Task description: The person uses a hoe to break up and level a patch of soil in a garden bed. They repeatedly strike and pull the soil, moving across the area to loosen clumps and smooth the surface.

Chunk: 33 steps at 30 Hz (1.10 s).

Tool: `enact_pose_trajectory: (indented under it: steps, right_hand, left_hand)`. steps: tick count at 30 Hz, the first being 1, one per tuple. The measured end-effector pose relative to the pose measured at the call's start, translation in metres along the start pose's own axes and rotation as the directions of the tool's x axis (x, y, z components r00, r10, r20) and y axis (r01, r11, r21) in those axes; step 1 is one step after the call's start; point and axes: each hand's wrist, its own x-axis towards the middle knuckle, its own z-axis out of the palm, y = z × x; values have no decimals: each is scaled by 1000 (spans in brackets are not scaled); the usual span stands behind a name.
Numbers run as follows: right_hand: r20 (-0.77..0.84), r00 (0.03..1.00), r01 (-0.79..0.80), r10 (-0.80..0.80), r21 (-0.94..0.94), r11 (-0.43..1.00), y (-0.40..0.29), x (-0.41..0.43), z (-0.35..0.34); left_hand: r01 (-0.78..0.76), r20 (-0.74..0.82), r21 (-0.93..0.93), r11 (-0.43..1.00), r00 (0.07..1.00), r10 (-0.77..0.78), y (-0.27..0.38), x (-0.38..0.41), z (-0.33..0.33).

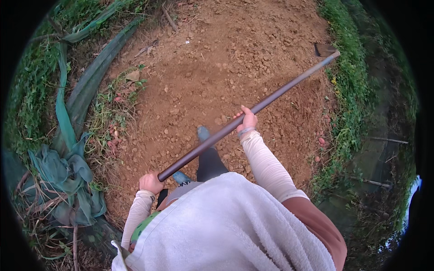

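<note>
A hoe with a long brown handle (pixel 210 141) slants across the view from lower left to upper right. My left hand (pixel 151 183) grips the butt end of the handle, and my right hand (pixel 247 119) is closed around its middle. The dark metal hoe blade (pixel 324 50) is at the far upper right, against the reddish soil (pixel 210 81) beside green plants. Both forearms wear pale sleeves. A white towel (pixel 217 223) hangs below the camera and hides much of my body. One blue shoe (pixel 203 133) stands on the soil under the handle.
Green netting (pixel 67 169) lies bunched and stretched along the left edge. Pulled vines (pixel 108 105) with reddish tubers (pixel 113 142) lie left of the soil. More tubers (pixel 321 141) lie at the right, beside a strip of leafy plants (pixel 351 98). Sticks stand near both edges.
</note>
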Motion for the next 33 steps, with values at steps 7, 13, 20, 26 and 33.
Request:
enact_pose_trajectory:
  steps: [7,13,20,26,33]
  right_hand:
    - [-141,973,-204,182,-164,965,81,21,-28]
    - [-184,873,-471,452,-80,878,175,-22,-76]
    - [-162,735,-676,658,-94,731,202,-86,-82]
    - [-80,895,-443,439,-29,896,114,-44,-44]
    - [-3,991,-136,136,-14,991,-3,34,-33]
  left_hand:
    - [196,352,-38,980,920,-171,-6,-52,-14]
    - [148,137,136,980,976,-166,-35,-126,-29]
    - [209,124,270,940,960,-250,-119,-170,-8]
    - [64,70,173,983,995,-77,-82,-84,5]
    - [-36,38,-5,999,999,36,10,9,11]
